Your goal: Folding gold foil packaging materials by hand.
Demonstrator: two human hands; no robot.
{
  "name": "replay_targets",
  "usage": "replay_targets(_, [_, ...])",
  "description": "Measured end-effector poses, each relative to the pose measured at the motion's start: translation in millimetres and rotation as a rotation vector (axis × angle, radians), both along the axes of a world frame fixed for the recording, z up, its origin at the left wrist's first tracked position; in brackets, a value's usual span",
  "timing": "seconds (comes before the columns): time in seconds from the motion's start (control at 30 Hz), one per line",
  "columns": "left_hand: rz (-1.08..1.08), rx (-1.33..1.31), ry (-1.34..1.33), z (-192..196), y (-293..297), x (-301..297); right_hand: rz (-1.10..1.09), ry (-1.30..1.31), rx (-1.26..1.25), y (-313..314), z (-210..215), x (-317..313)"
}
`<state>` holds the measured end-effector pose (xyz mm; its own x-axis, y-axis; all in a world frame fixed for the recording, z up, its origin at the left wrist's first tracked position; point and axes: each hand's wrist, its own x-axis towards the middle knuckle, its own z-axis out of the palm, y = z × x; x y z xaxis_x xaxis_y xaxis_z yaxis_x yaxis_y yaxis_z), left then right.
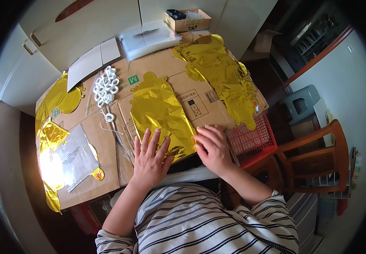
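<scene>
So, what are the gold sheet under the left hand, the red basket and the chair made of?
Gold sheet: probably metallised plastic film, mirror-shiny and crinkled. Red basket: likely smooth moulded plastic, given its regular openwork. Chair: apparently varnished wood, brown and glossy.

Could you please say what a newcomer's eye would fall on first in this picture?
Probably the shiny gold foil in the middle, with the left hand spread on it and the right hand at its edge. Then, perhaps, the cluster of white rings to its left and the red basket to its right.
</scene>
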<state>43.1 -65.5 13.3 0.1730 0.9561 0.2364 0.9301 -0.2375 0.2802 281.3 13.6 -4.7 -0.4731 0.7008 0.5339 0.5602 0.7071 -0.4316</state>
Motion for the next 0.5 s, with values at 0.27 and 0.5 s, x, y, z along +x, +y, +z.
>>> replay_targets(0.27, [-0.002,-0.024,0.012,2,-1,-2,0.086,-0.312,0.251,1,5,9])
replay_targets(0.5, [-0.026,-0.064,-0.026,6,-4,-10,0.175,-0.337,0.260,8,8,14])
